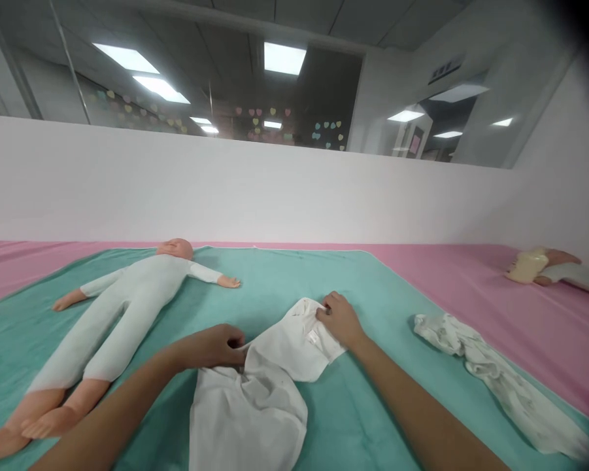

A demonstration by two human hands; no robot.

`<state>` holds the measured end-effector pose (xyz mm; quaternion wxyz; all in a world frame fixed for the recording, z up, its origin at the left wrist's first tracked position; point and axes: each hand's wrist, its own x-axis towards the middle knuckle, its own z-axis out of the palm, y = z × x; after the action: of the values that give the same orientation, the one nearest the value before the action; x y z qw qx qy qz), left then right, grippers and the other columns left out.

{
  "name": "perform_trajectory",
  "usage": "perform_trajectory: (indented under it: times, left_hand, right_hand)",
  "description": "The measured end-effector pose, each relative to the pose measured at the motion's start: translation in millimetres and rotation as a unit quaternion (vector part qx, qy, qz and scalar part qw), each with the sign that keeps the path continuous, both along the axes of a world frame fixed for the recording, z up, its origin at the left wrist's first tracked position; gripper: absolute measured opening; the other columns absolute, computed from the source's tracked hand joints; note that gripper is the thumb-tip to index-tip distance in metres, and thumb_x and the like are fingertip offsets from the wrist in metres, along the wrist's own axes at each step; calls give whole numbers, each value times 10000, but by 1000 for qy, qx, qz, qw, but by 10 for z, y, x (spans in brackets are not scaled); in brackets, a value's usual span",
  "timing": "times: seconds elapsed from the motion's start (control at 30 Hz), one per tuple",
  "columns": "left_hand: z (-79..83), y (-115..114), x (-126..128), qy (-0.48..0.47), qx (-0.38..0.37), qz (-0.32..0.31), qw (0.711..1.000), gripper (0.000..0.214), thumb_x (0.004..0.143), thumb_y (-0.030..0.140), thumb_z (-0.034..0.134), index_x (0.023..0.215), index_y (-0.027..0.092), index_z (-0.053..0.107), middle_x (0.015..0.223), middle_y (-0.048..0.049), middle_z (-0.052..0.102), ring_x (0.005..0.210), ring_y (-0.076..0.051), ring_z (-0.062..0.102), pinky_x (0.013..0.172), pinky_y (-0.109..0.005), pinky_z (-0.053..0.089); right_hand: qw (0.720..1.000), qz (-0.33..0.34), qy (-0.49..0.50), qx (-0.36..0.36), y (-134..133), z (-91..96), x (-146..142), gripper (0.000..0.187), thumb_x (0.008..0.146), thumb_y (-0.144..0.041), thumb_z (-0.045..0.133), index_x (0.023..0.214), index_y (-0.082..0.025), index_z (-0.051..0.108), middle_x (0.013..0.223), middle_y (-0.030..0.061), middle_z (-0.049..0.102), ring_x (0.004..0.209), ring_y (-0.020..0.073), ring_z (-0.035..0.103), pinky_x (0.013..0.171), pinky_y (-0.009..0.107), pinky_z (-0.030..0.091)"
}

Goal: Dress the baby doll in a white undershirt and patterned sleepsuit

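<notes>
A small white baby garment (255,405) lies spread on the green towel (363,405) in front of me. With closed fingers, my left hand (216,347) grips the cloth near its middle at the left edge; the fingertips are partly hidden in the fabric. My right hand (340,319) pinches the garment's far right end, beside a small label. To the left, a baby doll (142,281) in a white suit lies on its back with bare hands and feet. Its nearer arm points toward the garment.
On the right, a crumpled white cloth (495,373) lies along the towel's edge. Beyond it, a second doll (563,268), partly cut off by the frame, lies on the pink cover (451,281) near a yellowish object (525,265). A white wall (255,190) with windows stands behind.
</notes>
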<state>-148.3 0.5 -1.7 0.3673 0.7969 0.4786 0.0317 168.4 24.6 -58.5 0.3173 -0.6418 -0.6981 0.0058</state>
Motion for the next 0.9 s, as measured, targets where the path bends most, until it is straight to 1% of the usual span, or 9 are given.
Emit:
perform_trajectory:
  times: [0.1,0.2,0.3,0.4,0.5,0.57,0.73,0.83,0.9]
  left_hand:
    - [158,-126,-62,-96,-99,2,990,299,673,466,597,770,195,516,752,21,532,636,-138,462,519,-213,302]
    - [211,-164,-91,-163,-160,5,974,342,659,447,638,861,191,536,876,-16,584,770,-200,545,607,-237,393]
    - [136,-113,-138,-251,-191,30,949,335,685,411,646,914,191,538,923,-33,592,838,-221,562,664,-257,427]
    - [18,-19,-233,-365,-193,58,909,316,741,406,618,957,188,542,920,-41,589,832,-207,561,677,-259,438]
    - [-56,54,-347,-436,-195,46,877,414,756,474,593,1033,168,561,1000,-89,598,900,-236,556,734,-292,454]
    - [-70,71,-404,-435,-207,33,876,489,734,483,618,1096,159,558,1060,-116,596,956,-265,550,788,-324,456]
    - [-64,53,-462,-333,-242,49,910,472,814,492,511,1153,166,559,1142,-124,580,1066,-290,517,930,-409,398]
    - [-82,48,-511,-353,-249,37,901,427,818,468,517,1122,175,578,1134,-115,585,1078,-287,513,960,-419,371]
    - [-95,47,-550,-388,-247,28,888,409,778,442,581,1090,178,587,1101,-106,595,1062,-289,520,952,-415,375]
  right_hand:
    - [993,-27,51,101,-91,189,54,129,817,-302,431,785,-205,510,788,8,555,765,157,482,703,267,334]
    - [973,-99,116,171,-207,360,170,172,835,-358,409,802,-208,487,758,4,559,720,160,490,670,269,337]
    - [950,-143,196,195,-274,410,277,133,798,-341,448,809,-208,452,775,-1,571,682,158,497,639,266,347]
    - [938,-134,247,202,-267,374,315,135,750,-236,437,881,-210,456,869,13,580,743,167,511,674,278,372]
    - [946,-117,218,209,-235,335,307,193,731,-177,382,892,-207,486,891,33,557,829,184,495,730,301,378]
    - [954,-106,186,209,-218,314,298,204,718,-156,368,863,-208,501,880,37,546,874,195,473,752,309,374]
    - [979,-64,163,106,-208,257,302,341,646,-103,381,916,-225,550,909,36,555,931,203,463,795,322,382]
    - [986,78,146,-30,-267,281,305,375,656,-137,440,988,-242,579,1029,30,568,994,201,476,861,323,372]
    - [968,179,116,-136,-334,330,294,358,673,-238,543,1026,-277,589,1114,13,557,1033,209,479,869,318,372]
